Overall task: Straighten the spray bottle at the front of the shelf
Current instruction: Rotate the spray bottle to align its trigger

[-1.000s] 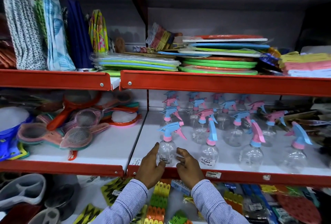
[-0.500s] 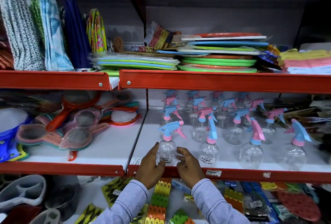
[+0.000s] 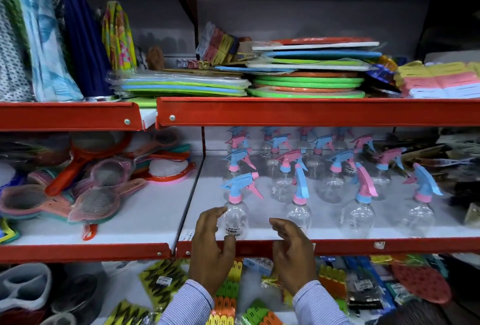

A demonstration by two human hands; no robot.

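The spray bottle [image 3: 235,217] stands upright at the front left of the white shelf [image 3: 259,189]. It is clear, with a pink collar, a blue head and a pink trigger pointing right. My left hand [image 3: 211,246] cups its left side, with fingertips on its shoulder and the thumb against the front of its base. My right hand [image 3: 291,252] hovers to the right of the bottle, fingers curled and apart, touching nothing.
Several more clear spray bottles [image 3: 298,210] stand in rows behind and to the right. A red shelf lip [image 3: 363,245] runs along the front edge. Handled sieves [image 3: 96,202] lie on the left shelf. Packaged goods [image 3: 228,296] fill the shelf below my wrists.
My right hand has let go of the bottle and moved to the right. My left hand stays against the bottle, which stands in the same spot.
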